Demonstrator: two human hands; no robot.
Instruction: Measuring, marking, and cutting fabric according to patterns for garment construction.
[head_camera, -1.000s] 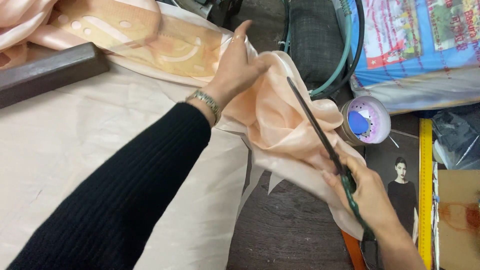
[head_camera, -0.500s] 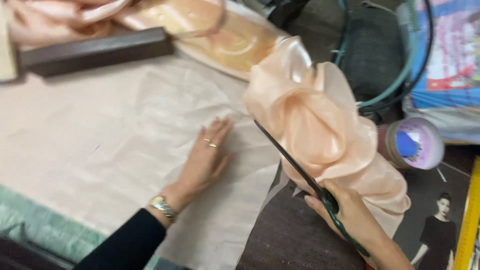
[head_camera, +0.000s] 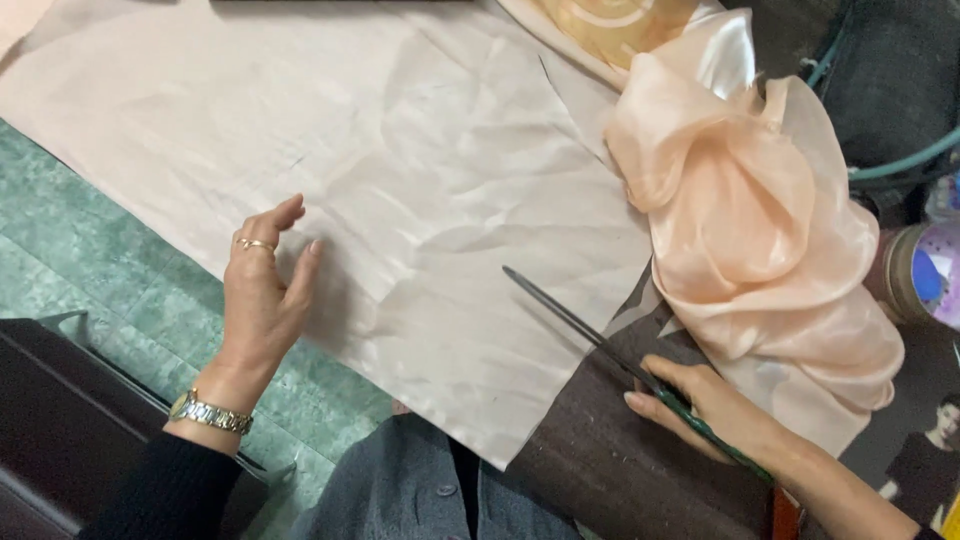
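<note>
1. Left hand (head_camera: 262, 300): fingers released, spread flat on the pale fabric sheet (head_camera: 420, 200) at its near edge.
2. Right hand (head_camera: 705, 405): fingers grasping long scissors (head_camera: 600, 345), blades closed, tip over the sheet.
3. Peach satin bundle (head_camera: 750, 220): heaped just right of the sheet.

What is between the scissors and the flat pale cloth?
Nothing visible. The right hand holds the scissors with their blades already lying over the edge of the flat pale cloth. The bunched peach fabric sits off to the side.
</note>
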